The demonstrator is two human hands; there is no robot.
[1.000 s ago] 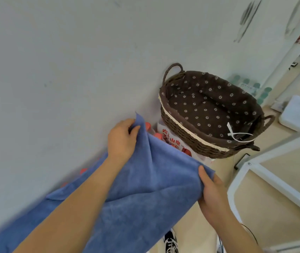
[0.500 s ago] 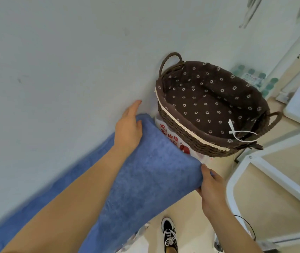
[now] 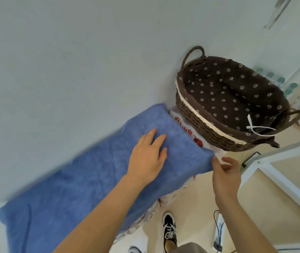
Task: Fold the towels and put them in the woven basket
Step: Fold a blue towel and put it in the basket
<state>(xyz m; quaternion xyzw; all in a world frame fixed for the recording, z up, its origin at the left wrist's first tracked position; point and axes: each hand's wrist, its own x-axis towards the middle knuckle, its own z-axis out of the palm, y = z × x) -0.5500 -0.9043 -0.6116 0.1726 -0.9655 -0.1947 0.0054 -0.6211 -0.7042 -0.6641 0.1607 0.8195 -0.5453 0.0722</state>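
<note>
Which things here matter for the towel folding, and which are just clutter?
Job: blue towel, woven basket, left hand, right hand.
Lying about: printed pack under the basket, white frame, floor cable.

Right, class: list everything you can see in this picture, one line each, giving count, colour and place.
towel: one, blue, spread flat on the white surface
woven basket: one, brown with a flowered dark lining, nothing inside, right of the towel
printed pack: one, white with red print, under the basket
white surface: one, pale, fills the left
shoe: one, black and white, on the floor below
left hand: one, flat on the towel
right hand: one, at the towel's near right corner
</note>
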